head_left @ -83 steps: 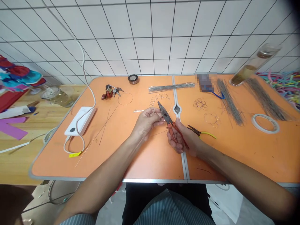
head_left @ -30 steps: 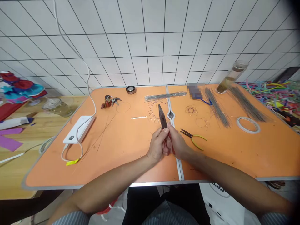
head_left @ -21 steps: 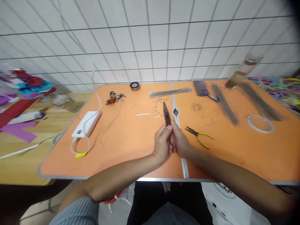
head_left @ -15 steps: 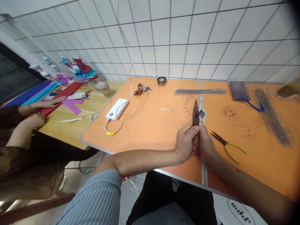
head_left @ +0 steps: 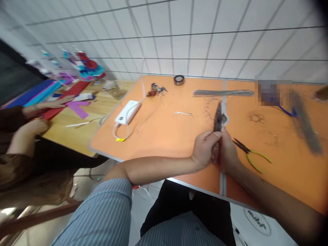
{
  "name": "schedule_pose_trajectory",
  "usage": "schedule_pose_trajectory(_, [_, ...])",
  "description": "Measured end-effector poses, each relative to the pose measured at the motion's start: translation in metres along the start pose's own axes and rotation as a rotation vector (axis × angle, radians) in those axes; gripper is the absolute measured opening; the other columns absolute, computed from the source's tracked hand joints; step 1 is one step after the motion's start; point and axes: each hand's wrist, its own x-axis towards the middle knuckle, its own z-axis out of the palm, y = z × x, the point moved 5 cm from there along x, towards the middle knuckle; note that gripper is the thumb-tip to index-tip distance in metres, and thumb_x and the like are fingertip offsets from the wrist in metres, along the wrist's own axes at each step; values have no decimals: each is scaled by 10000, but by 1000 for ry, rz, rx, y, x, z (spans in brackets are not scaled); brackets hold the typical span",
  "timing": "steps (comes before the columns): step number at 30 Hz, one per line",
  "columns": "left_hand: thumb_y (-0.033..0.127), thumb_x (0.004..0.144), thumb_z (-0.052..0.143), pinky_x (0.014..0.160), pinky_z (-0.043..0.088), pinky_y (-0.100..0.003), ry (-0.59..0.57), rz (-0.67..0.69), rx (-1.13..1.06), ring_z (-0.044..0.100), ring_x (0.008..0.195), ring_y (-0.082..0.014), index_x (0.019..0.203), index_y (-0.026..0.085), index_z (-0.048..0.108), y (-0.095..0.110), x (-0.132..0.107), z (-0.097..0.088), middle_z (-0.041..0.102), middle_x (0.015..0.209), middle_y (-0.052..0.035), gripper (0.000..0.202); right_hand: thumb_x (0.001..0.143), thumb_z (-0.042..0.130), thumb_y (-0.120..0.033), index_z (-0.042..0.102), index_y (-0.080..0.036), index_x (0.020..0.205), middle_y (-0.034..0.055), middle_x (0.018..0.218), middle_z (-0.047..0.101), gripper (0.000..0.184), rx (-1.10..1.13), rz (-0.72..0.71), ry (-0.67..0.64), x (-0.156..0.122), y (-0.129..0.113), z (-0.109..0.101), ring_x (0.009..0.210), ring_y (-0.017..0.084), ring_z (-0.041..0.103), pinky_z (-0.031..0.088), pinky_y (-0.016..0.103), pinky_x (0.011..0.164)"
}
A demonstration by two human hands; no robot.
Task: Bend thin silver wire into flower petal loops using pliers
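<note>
You have both hands together on the dark-nosed pliers [head_left: 217, 118]: your left hand [head_left: 206, 147] and your right hand [head_left: 229, 148] are closed around the handles. Their nose points away from you, above the orange table [head_left: 164, 143]. No wire shows between the jaws, but blur leaves me unable to tell whether they are fully together.

As for the wire, you seem partway through the bending. At least 3 pieces look shaped. The looped strip [head_left: 206, 108] lies just left of the pliers' nose, curved but apparently unclosed. Right of the pliers, the wire flower [head_left: 256, 118] reads as a full ring of loops, probably the furthest along. Nearer you on that same side is a faint wire curl [head_left: 274, 139], too blurred for you to count as complete.

Plenty looks unworked. A straight wire bundle [head_left: 222, 93] lies beyond the pliers, a few short wires [head_left: 182, 113] sit to their left, and a grey wire bundle [head_left: 306, 123] is well to their right. I would judge that most of your stock is unbent.

Your yellow-handled pliers [head_left: 252, 153] rest open, just right of the pair you hold, with neither hand on them.
</note>
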Motion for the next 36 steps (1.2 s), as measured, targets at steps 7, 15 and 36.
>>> schedule_pose_trajectory(7, [667, 963, 661, 323, 252, -227, 13, 7, 51, 419, 300, -111, 739, 239, 506, -11, 0, -4, 473, 413, 65, 508, 910, 379, -1003, 363, -300, 489, 29, 343, 405, 820, -72, -41, -8, 3, 2, 3, 332, 152, 396, 349, 305, 322])
schedule_pose_trajectory(15, [653, 1006, 610, 311, 268, -218, -20, 5, 112, 434, 304, -113, 770, 239, 504, -10, 1, -5, 499, 439, 57, 489, 815, 381, -1094, 429, -307, 577, 2, 335, 388, 823, -58, -65, -95, 1, 0, 6, 335, 178, 436, 364, 314, 332])
schedule_pose_trajectory(36, [216, 859, 872, 719, 616, -258, 45, -20, -204, 711, 688, -120, 881, 169, 673, 42, 54, -36, 691, 803, 8, 206, 759, 979, -561, 718, -185, 918, 29, 801, 725, 484, -159, 23, -388, -8, -29, -11, 648, 170, 717, 571, 266, 532])
